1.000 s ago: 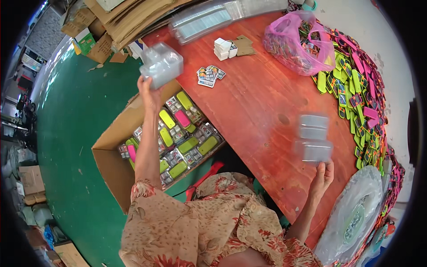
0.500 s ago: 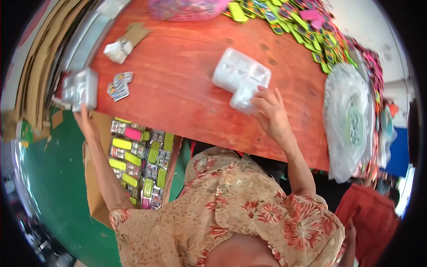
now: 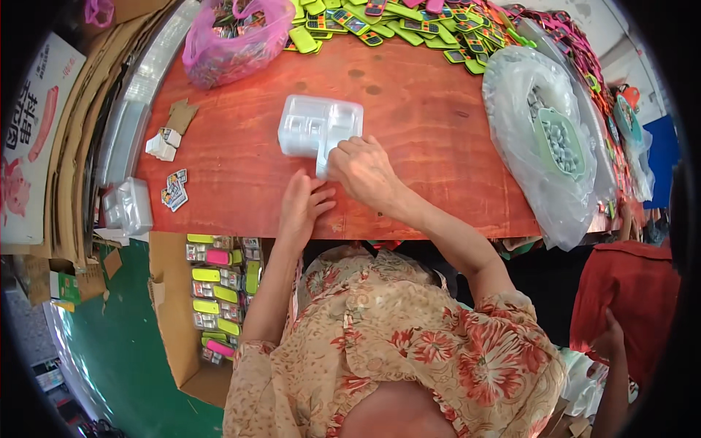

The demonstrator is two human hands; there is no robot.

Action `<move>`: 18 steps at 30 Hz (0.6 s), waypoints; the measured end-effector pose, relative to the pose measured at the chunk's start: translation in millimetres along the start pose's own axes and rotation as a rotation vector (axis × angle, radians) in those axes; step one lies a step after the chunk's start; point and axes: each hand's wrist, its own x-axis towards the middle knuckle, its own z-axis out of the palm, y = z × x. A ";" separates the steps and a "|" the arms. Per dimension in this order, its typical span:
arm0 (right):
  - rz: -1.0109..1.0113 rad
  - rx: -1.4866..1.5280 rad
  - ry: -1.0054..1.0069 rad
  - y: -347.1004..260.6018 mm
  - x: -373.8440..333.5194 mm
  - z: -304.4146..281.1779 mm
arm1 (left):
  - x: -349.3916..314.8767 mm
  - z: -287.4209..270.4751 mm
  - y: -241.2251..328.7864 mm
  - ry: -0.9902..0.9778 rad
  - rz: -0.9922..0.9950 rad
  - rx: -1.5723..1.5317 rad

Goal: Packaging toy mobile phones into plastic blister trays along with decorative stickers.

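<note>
A clear plastic blister tray (image 3: 310, 124) with moulded compartments lies on the red tabletop (image 3: 423, 139) in front of me. My right hand (image 3: 363, 169) is closed over the tray's near right corner, the fingers bent and pinching its edge. Just below the tray, my left hand (image 3: 305, 204) is raised at the table's front edge. Its fingers are apart with nothing between them. At the table's left corner sits another clear plastic tray (image 3: 130, 206), away from both hands.
Toy phones (image 3: 409, 25), mostly lime green, are heaped at the back. A pink bag (image 3: 237, 44) stands far left, near small cards (image 3: 175, 191). On the right, a plastic bag (image 3: 511, 95) surrounds a green basket (image 3: 561, 142). A carton (image 3: 171, 314) holds packed toy phones. Another person's hand (image 3: 610, 339) shows at right.
My left hand has left the tray at the table's left corner and come across beside my right hand. My right hand has closed on the other tray's corner. The view has shifted.
</note>
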 end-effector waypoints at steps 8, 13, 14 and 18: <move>0.197 0.643 0.082 -3.0 -10.5 -20.6 | 20.2 17.0 -17.7 -0.155 0.382 -0.176; 0.405 0.863 0.065 -11.5 -13.6 -13.9 | 6.7 23.6 -5.9 -0.124 0.307 -0.349; 0.428 0.967 0.084 -9.6 -14.7 -10.5 | 7.3 24.4 -7.0 -0.078 0.298 -0.330; 0.583 1.172 0.028 -4.6 -23.4 -15.4 | 2.6 32.4 1.9 -0.065 0.316 -0.235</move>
